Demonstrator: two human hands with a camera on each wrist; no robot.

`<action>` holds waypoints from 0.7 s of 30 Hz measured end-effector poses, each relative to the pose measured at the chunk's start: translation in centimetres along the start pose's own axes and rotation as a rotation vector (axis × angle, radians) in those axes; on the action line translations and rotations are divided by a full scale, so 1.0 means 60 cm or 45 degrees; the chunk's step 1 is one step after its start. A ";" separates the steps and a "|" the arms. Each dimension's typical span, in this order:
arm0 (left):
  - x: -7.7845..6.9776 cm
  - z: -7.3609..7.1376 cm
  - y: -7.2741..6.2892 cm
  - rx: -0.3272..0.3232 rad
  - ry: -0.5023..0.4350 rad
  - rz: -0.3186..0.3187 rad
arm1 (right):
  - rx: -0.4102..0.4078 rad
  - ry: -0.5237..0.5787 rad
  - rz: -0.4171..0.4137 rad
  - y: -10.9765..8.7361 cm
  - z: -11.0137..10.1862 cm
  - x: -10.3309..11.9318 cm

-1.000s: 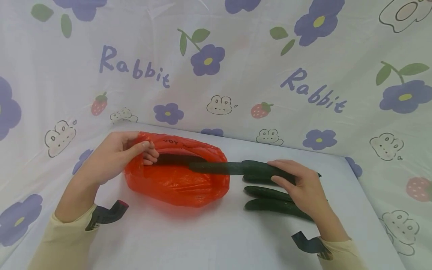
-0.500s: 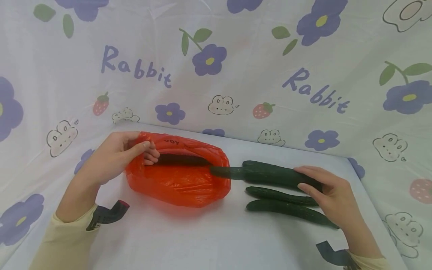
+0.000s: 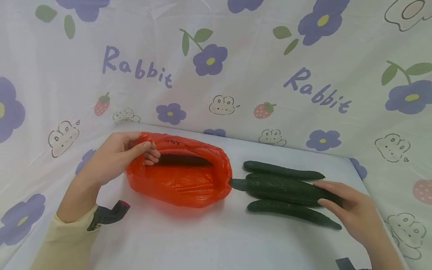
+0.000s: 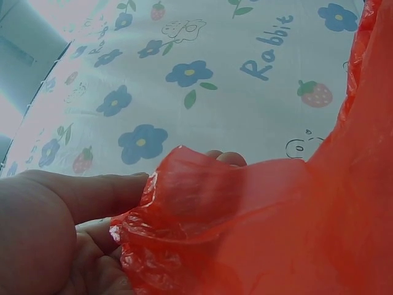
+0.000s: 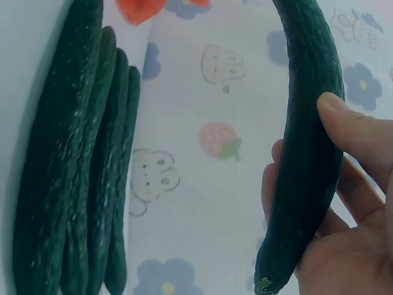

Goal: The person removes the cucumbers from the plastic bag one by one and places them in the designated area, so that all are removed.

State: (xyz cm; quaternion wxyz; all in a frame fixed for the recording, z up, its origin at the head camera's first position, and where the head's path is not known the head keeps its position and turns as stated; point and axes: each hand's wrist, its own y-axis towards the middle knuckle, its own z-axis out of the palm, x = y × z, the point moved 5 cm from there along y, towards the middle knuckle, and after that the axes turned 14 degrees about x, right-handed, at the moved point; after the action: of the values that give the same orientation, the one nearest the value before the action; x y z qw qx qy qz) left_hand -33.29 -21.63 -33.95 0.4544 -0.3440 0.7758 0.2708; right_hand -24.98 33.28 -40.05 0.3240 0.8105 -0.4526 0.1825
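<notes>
A red plastic bag (image 3: 182,189) lies on the left part of the table, its mouth held apart. My left hand (image 3: 119,155) pinches the bag's left rim between thumb and fingers; thin red film (image 4: 264,227) covers some fingertips in the left wrist view. Inside the mouth one dark cucumber (image 3: 185,160) shows. My right hand (image 3: 354,210) grips a cucumber (image 5: 313,135) near one end, thumb on one side and fingers on the other. The held cucumber's far tip is by the bag's right edge; whether they touch I cannot tell. Below it, loose cucumbers are partly hidden.
Right of the bag, a cucumber (image 3: 283,171) lies behind the held one and another cucumber (image 3: 293,210) in front. Several lie side by side in the right wrist view. The white table (image 3: 202,240) meets a patterned curtain (image 3: 236,75) at the back.
My right hand has moved right and nearer to me with the cucumber. The cucumber's tip has gone from over the bag's mouth to its right edge. My left hand has kept its grip.
</notes>
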 end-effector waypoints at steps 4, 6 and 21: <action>0.000 -0.002 0.000 -0.002 0.001 0.000 | -0.001 0.022 0.013 -0.017 -0.005 -0.003; 0.001 -0.003 -0.001 -0.004 0.008 -0.001 | -0.007 -0.002 0.049 -0.027 -0.006 -0.003; 0.001 -0.001 0.002 0.003 0.008 -0.020 | 0.084 -0.103 0.317 -0.093 -0.001 -0.038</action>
State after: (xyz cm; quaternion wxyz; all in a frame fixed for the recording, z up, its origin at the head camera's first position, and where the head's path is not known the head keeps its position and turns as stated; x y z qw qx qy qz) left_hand -33.42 -21.60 -33.95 0.4545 -0.3504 0.7748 0.2652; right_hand -21.45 36.83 -43.38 0.2533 0.7650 -0.5562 0.2032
